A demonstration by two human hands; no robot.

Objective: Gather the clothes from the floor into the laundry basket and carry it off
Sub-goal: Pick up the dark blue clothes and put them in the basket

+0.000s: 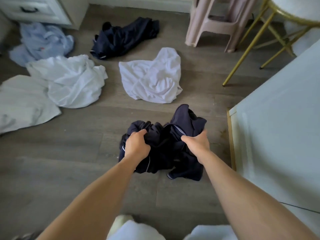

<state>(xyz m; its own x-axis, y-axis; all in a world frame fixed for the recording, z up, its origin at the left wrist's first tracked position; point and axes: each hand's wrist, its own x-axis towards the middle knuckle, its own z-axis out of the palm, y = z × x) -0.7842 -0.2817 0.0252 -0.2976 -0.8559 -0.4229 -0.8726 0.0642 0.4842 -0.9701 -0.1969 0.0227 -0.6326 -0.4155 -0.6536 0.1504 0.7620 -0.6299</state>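
Note:
A dark navy garment with white piping lies bunched on the wooden floor in front of me. My left hand grips its left side and my right hand grips its right side. Beyond it lie a white garment, a second navy garment, a white shirt, a pale blue garment and another white piece at the far left. No laundry basket is in sight.
A pink plastic stool stands at the back right. Gold stool legs slant beside it. A white cabinet with gold trim is close on my right. A white drawer unit stands at the back left.

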